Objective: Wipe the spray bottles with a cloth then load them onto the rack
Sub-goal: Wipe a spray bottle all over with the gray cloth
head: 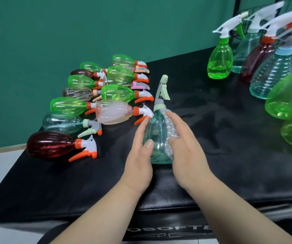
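The left hand [140, 155] grips an upright clear teal plastic spray bottle [156, 134]; the right hand [187, 152] clasps a ribbed grey cloth [169, 127] against it. The black mat [220, 129] lies open toward three o'clock.

Gripping clear teal plastic spray bottle [156, 136] in left hand [139, 155], thumb forward; holding grey patterned cloth [170, 126] against it with right hand [188, 152].
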